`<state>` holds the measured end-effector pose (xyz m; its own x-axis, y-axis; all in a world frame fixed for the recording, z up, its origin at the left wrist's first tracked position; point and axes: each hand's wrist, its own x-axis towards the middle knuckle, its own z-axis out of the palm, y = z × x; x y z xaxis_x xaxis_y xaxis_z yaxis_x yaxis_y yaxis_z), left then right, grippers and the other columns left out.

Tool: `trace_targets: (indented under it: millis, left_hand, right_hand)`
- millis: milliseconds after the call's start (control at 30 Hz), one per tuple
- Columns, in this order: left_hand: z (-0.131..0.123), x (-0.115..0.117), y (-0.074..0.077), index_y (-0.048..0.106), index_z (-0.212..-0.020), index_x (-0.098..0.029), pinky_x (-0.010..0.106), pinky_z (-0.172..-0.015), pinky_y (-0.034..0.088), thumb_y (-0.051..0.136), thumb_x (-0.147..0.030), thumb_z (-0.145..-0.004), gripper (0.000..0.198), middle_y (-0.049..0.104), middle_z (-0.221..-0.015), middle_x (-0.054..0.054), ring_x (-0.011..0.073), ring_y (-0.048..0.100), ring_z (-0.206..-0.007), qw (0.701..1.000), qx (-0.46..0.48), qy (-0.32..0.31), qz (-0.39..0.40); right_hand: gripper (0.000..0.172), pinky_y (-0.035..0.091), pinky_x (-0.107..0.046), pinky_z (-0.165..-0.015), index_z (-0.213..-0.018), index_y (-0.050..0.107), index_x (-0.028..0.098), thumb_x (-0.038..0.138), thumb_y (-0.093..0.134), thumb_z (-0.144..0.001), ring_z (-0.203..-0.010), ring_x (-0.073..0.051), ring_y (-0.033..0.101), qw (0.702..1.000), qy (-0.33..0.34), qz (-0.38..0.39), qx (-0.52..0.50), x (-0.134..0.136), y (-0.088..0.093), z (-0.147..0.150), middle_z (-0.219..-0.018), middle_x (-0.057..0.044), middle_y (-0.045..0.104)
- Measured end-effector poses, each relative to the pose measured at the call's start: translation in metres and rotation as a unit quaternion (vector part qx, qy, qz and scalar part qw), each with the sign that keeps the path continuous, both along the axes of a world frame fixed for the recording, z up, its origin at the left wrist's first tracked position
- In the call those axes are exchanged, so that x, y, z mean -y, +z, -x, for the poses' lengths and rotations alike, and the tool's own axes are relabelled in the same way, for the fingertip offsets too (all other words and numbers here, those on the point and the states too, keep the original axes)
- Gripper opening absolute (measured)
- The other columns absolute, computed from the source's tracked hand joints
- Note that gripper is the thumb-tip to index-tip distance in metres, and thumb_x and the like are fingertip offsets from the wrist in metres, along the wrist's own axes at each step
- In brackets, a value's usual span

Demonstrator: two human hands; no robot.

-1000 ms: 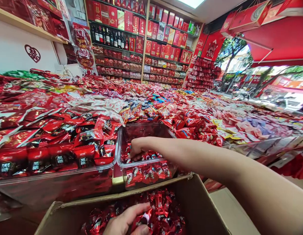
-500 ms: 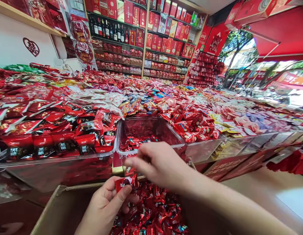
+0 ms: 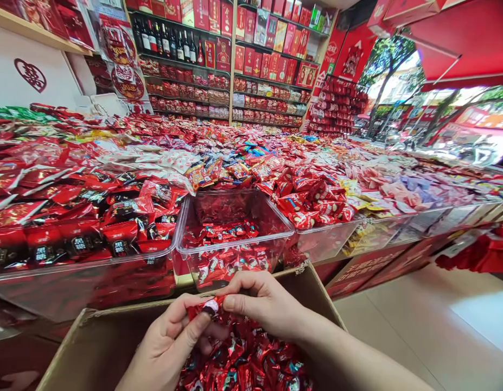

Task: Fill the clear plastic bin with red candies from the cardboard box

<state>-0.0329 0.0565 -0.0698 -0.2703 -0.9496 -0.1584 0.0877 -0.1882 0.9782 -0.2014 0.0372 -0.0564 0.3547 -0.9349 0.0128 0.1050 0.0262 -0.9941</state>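
Between both hands is one red-wrapped candy [image 3: 211, 307] with a pale and dark print. My left hand [image 3: 170, 334] pinches it between thumb and fingers. At its right end, the thumb and finger of my right hand [image 3: 261, 301] close on the wrapper. Below them a cardboard box [image 3: 100, 331] holds a heap of shiny red-wrapped candies [image 3: 251, 364]. Just beyond the box stands a clear plastic bin [image 3: 235, 245], partly filled with small red candies [image 3: 230, 232].
Bins of red and black candy packets [image 3: 84, 239] stand to the left. More red packets [image 3: 312, 201] are piled on the right. Shelves with bottles [image 3: 165, 43] and red boxes rise behind. Pale floor tiles [image 3: 389, 320] show at lower right.
My right hand has come down from in front of the bin to the candy and now grips its right end. The left hand keeps hold. The view has shifted slightly right.
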Motion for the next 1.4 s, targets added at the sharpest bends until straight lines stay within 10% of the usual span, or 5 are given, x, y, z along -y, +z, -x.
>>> trace_targets:
  millis: [133, 367, 767, 1400]
  left_hand:
    - [-0.005, 0.006, -0.01, 0.062, -0.09, -0.027, 0.019, -0.075, 0.046, 0.066, -0.041, -0.067, 0.027, 0.069, -0.087, -0.002, 0.0149, 0.059, -0.083, 0.998, 0.05, 0.031, 0.036]
    - [-0.008, 0.015, -0.013, 0.068, -0.072, -0.02, 0.019, -0.057, 0.045, 0.071, -0.043, -0.06, 0.026, 0.062, -0.062, -0.003, 0.0129, 0.056, -0.062, 0.996, 0.033, -0.009, -0.077]
    - [-0.003, 0.003, 0.002, 0.071, -0.082, -0.026, 0.025, -0.083, 0.046, 0.068, -0.035, -0.064, 0.02, 0.072, -0.085, -0.001, 0.0208, 0.062, -0.089, 0.995, 0.048, 0.083, 0.024]
    - [-0.007, 0.009, -0.001, 0.071, -0.073, -0.024, 0.016, -0.064, 0.051, 0.074, -0.04, -0.057, 0.023, 0.073, -0.071, -0.003, 0.0143, 0.064, -0.068, 0.996, 0.057, 0.07, 0.026]
  right_hand:
    - [0.013, 0.038, -0.02, -0.058, -0.068, 0.064, 0.013, 0.026, 0.067, -0.067, -0.058, -0.008, 0.049, 0.995, -0.042, 0.066, -0.057, 0.001, -0.007, -0.001, -0.064, 0.0, 0.059]
    - [0.015, 0.042, -0.019, -0.06, -0.07, 0.067, 0.009, 0.022, 0.063, -0.073, -0.062, -0.01, 0.054, 0.939, -0.053, 0.304, -0.152, 0.0, -0.009, -0.003, -0.065, -0.007, 0.063]
    - [0.006, 0.043, -0.022, -0.066, -0.075, 0.067, 0.017, 0.021, 0.064, -0.072, -0.068, -0.01, 0.055, 0.976, -0.045, 0.201, -0.076, 0.004, -0.012, 0.001, -0.07, -0.001, 0.062]
    - [0.017, 0.041, -0.02, -0.057, -0.079, 0.058, 0.015, 0.03, 0.062, -0.072, -0.059, -0.008, 0.049, 0.997, -0.036, 0.07, -0.015, -0.003, -0.013, -0.01, -0.067, 0.001, 0.056]
